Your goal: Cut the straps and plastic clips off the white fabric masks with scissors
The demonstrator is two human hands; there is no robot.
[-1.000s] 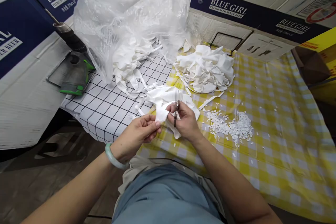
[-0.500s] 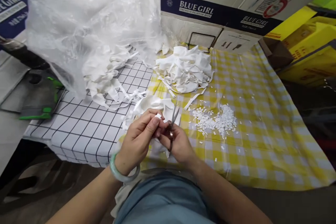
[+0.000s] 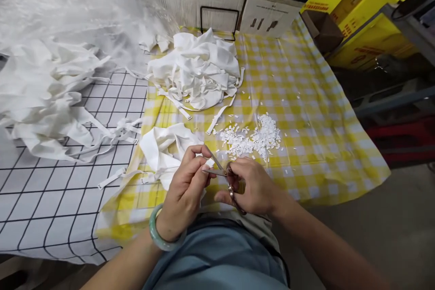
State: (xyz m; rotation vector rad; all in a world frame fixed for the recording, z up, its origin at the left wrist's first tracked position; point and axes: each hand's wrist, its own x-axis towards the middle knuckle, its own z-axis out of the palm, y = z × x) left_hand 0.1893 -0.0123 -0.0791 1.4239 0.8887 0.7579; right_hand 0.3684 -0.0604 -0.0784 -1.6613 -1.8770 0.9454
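Note:
My right hand grips a small pair of scissors, its blades spread apart and pointing left. Between the thumb and fingers of my left hand is pinched the end of a white fabric strap, which lies between the blades. Whether the blades touch it I cannot tell. Just behind my left hand rests a white fabric garment with thin straps, its lower part hidden by that hand. To the right, beyond my right hand, lies a heap of tiny white clippings.
A pile of white strapped garments lies farther back. More white garments spill from a clear plastic bag at left. Cartons and a black wire stand line the back. Yellow boxes stand at right.
The view has swung right and down. My right hand has turned the scissors from pointing up to pointing left, opened the blades, and brought them around the strap end in my left fingers.

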